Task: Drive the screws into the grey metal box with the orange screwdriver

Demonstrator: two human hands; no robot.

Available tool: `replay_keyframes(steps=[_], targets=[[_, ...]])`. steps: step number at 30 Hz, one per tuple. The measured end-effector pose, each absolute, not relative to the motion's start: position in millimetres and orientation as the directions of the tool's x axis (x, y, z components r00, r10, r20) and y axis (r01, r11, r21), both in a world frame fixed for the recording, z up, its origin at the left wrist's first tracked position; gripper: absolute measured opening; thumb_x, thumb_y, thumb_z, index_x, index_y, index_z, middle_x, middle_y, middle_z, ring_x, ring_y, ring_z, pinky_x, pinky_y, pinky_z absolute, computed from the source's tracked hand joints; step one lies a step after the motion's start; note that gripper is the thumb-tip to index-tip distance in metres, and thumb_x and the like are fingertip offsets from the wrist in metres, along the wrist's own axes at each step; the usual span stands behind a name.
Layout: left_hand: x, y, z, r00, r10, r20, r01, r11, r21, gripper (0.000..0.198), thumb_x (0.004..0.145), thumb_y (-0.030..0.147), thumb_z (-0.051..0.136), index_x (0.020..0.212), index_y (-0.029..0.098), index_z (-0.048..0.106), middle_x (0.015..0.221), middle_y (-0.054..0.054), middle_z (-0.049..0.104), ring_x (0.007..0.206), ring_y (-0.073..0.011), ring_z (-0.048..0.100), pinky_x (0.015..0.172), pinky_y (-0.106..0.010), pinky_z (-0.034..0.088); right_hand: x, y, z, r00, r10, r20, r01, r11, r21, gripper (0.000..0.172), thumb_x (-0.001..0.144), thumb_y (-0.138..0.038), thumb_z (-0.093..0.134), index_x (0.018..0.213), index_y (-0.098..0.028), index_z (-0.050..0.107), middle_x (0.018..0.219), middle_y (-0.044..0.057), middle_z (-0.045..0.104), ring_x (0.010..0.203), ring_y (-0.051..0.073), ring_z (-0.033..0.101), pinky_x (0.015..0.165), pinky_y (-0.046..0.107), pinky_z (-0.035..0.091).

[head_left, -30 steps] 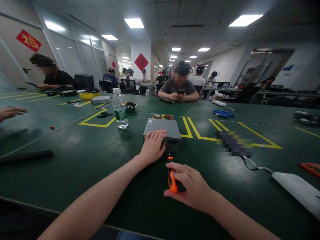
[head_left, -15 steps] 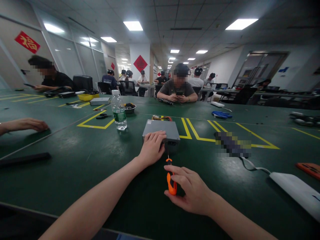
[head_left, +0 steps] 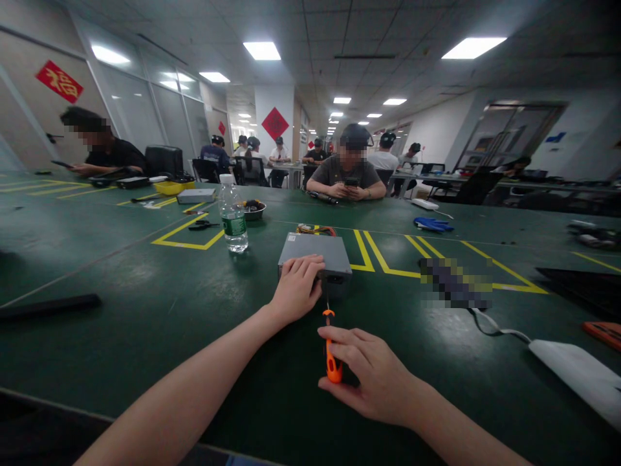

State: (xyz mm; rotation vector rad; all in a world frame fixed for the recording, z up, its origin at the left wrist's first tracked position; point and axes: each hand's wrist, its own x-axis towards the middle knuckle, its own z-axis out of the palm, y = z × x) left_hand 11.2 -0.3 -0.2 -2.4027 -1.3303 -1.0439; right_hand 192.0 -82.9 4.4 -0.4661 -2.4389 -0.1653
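A grey metal computer power supply (head_left: 334,254) sits on the green table, a bundle of coloured wires (head_left: 315,230) behind it. My left hand (head_left: 298,285) grips its near left part, fingers over the top and thumb down by the front face. My right hand (head_left: 366,369) holds an orange and black screwdriver (head_left: 334,362) by the handle, between the fingers and the thumb. The thin shaft points away from me to the front face of the power supply. Its tip is hidden from clear sight there.
A water bottle (head_left: 234,217) stands left of the power supply, near a metal bowl (head_left: 255,210). A black bar (head_left: 51,307) lies at left. Blue gloves (head_left: 433,224), a white power strip (head_left: 575,372) and an orange phone-like object (head_left: 604,333) lie at right. A person (head_left: 347,168) sits opposite.
The screwdriver handle has turned a little within my right fingers. My left hand stays put. Another person's hand at the left has gone from view, and a dark flat object has appeared at right.
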Motion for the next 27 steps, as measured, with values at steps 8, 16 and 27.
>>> replay_keyframes(steps=[8,16,27], targets=[[11,0,-1,0.345,0.654,0.673,0.804,-0.576,0.148,0.028,0.080,0.017,0.047,0.108,0.021,0.048,0.124,-0.004,0.053,0.119,-0.0184,0.043,0.097,-0.038,0.029,192,-87,15,-0.804,0.256,0.536,0.359,0.929,0.094,0.029,0.089,-0.030,0.044,0.112,-0.014,0.049,0.111,0.017,0.058,0.098,0.021,0.058,0.074,0.032,0.050],[11,-1,1,0.341,0.656,0.673,0.805,-0.573,0.151,0.028,0.081,0.017,0.046,0.108,0.020,0.048,0.125,-0.005,0.053,0.119,-0.0186,0.043,0.097,-0.038,0.030,197,-83,11,-0.702,0.328,0.632,0.397,0.917,-0.036,0.028,0.085,-0.039,0.050,0.099,-0.015,0.046,0.106,0.015,0.061,0.088,0.019,0.062,0.073,0.031,0.051],[12,-1,1,0.323,0.654,0.684,0.804,-0.571,0.166,0.024,0.083,0.019,0.046,0.107,0.021,0.049,0.122,-0.004,0.054,0.117,-0.0185,0.044,0.096,-0.037,0.031,199,-85,18,-0.745,0.279,0.605,0.375,0.926,0.035,0.028,0.088,-0.033,0.044,0.107,-0.012,0.048,0.111,0.017,0.059,0.094,0.020,0.061,0.074,0.032,0.051]])
